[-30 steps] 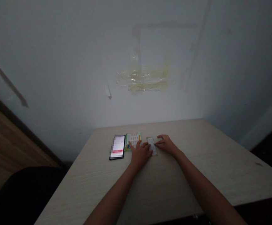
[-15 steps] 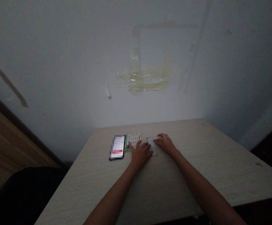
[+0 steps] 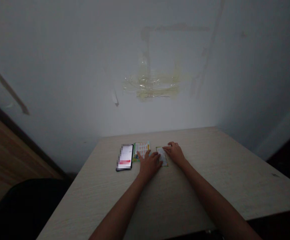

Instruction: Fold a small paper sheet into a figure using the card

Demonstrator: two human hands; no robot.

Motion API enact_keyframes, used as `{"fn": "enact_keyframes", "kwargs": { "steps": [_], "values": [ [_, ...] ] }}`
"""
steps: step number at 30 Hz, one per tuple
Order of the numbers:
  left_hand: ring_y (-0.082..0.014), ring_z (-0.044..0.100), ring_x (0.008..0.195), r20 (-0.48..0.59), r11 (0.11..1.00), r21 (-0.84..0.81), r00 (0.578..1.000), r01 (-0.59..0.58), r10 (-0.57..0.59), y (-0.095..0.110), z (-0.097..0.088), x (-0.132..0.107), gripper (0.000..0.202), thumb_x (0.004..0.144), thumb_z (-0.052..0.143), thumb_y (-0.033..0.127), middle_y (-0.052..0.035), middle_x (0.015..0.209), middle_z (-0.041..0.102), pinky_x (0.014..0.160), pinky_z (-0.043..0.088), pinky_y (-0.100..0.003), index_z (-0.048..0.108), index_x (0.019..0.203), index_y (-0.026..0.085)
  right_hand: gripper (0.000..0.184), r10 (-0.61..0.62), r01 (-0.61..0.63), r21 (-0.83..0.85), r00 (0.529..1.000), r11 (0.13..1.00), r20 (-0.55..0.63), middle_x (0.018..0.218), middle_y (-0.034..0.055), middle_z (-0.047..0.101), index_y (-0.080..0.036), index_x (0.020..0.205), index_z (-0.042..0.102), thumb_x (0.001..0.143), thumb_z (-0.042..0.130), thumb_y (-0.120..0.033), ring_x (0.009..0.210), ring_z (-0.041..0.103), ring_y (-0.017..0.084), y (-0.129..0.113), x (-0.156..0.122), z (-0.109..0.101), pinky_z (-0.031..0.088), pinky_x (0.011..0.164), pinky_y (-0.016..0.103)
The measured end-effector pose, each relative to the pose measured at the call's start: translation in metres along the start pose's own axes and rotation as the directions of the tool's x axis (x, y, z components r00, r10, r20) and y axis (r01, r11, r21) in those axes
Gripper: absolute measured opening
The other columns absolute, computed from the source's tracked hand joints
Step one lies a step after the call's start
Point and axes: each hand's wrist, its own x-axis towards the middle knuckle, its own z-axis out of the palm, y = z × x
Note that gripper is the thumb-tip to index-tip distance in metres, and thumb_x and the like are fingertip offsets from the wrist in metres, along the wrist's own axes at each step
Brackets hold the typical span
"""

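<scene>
My left hand [image 3: 150,164] rests with spread fingers, its left fingers on a green-edged printed sheet [image 3: 142,147] and its right fingers on the lower left of a smaller printed card [image 3: 163,158]. The card lies flat and slightly tilted, pale with a green-yellow border; its print is too small to read. My right hand [image 3: 175,152] is at the card's upper right edge, index finger stretched out and touching it, other fingers loosely bent. A phone [image 3: 126,157] with a lit screen lies left of the sheet, close against its edge.
The pale wooden table [image 3: 210,186] meets a white wall [image 3: 84,66] at its back edge. Strips of clear tape [image 3: 155,86] cling to the wall. At the left stand a dark rounded object [image 3: 29,203] and a brown wooden panel [image 3: 2,156].
My right hand has shifted slightly left and up along the card's top right edge. The left hand, sheet and phone stay in place.
</scene>
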Motion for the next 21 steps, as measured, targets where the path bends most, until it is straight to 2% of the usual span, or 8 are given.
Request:
{"fn": "enact_keyframes", "kwargs": {
  "steps": [14,21],
  "values": [
    [-0.0368,0.037,0.134,0.012,1.000,0.030,1.000,0.008,-0.009,0.0024,-0.0012,-0.0002,0.036,0.089,0.054,0.049,0.0001,0.132,0.062,0.102,-0.010,-0.082,0.060,0.124,0.039,0.034,0.018,-0.018,-0.057,1.000,0.998,0.010,0.128,0.0076,0.053,-0.040,0.126,0.061,0.095,0.047,-0.042,0.115,0.047,0.026,-0.0074,-0.0055,-0.0049,0.039,0.093,0.038],
    [-0.0360,0.040,0.133,-0.035,1.000,0.023,0.999,-0.015,0.016,0.0027,-0.0003,-0.0024,0.035,0.092,0.050,0.048,-0.0002,0.130,0.063,0.101,-0.013,-0.082,0.060,0.124,0.038,0.037,-0.016,0.016,-0.026,1.000,1.000,0.013,0.130,0.0077,0.053,-0.038,0.129,0.059,0.093,0.051,-0.040,0.118,0.046,0.026,-0.0006,-0.0073,-0.0020,0.038,0.096,0.041]
  ]
}}
